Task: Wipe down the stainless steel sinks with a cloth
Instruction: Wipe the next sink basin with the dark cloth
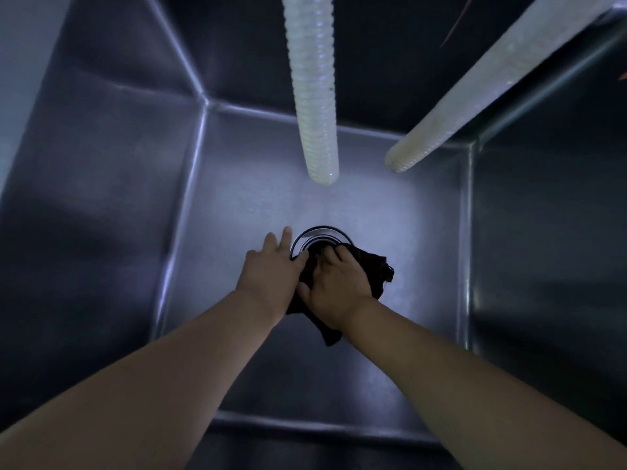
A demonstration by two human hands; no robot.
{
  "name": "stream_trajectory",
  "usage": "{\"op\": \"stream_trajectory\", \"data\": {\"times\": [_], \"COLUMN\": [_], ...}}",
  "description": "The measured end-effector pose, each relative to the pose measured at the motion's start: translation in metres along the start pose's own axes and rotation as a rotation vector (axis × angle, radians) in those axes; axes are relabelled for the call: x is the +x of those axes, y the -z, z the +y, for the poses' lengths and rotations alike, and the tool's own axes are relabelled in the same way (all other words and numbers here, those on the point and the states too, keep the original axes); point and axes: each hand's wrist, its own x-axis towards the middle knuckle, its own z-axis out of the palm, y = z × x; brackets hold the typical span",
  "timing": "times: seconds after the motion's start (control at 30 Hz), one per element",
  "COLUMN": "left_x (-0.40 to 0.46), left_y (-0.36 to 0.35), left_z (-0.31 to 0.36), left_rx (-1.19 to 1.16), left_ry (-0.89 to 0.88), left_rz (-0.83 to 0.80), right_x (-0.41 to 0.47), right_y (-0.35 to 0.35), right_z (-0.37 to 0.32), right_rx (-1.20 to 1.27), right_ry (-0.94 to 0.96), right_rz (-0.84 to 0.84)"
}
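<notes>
Where the drain (320,240) sits, right hand (336,283) grips cloth (375,271) (dark).

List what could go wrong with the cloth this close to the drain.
The dark cloth, gripped by the right hand, overlaps the rim of the drain; a loose corner might slip in. The left hand rests flat beside it and might get rubbed. The two hoses hanging above could drip onto wiped steel.

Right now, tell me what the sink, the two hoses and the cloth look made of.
Sink: brushed stainless steel, judging by its dull grey sheen and bright seams.
Hoses: probably translucent ribbed plastic, pale and corrugated.
Cloth: dark soft fabric, crumpled; weave unclear.
</notes>
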Motion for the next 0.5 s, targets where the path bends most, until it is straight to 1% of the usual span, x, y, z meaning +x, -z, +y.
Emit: {"op": "stream_trajectory", "data": {"times": [0.1, 0.17, 0.23, 0.33, 0.4, 0.5], "left_x": [0.001, 0.003, 0.004, 0.005, 0.005, 0.007], "left_y": [-0.001, -0.003, -0.006, -0.01, -0.012, -0.01], "left_z": [-0.002, -0.003, -0.005, -0.007, -0.007, -0.005], "left_rx": [-0.015, -0.042, -0.068, -0.105, -0.101, -0.058], "left_ry": [-0.005, 0.001, 0.002, 0.003, -0.003, -0.005], "left_rz": [0.004, 0.012, 0.033, 0.078, 0.094, 0.064], "right_x": [-0.001, -0.001, 0.0, -0.005, -0.01, -0.013], "right_y": [0.003, 0.004, 0.002, -0.011, -0.021, -0.029], "right_z": [-0.006, -0.01, -0.011, -0.007, -0.001, -0.001], "right_rx": [-0.079, -0.03, 0.147, 0.402, 0.435, 0.371], "right_ry": [0.01, 0.013, -0.057, -0.101, -0.085, -0.043], "right_rz": [-0.019, -0.011, 0.094, 0.339, 0.435, 0.473]}}
